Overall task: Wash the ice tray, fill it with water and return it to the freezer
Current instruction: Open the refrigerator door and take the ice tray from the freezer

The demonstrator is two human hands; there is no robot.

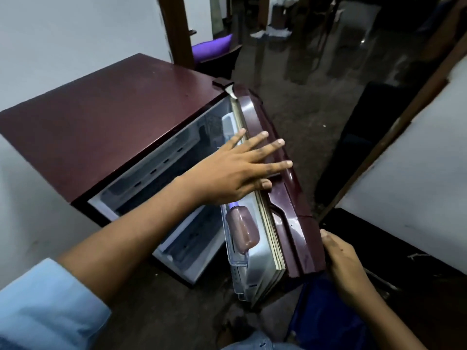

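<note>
Blue sleeve (50,306) leads to the left hand (227,173), its fingers spread straight on the open freezer door (285,198). The right hand (341,261) grips that door's outer edge. No ice tray shows in the freezer (113,117) or in either hand, so I cannot judge how far the task has got.

Left hand (237,170) outstretched, fingers spread straight, right hand (346,266) lower, gripping the door (303,248) edge
</note>
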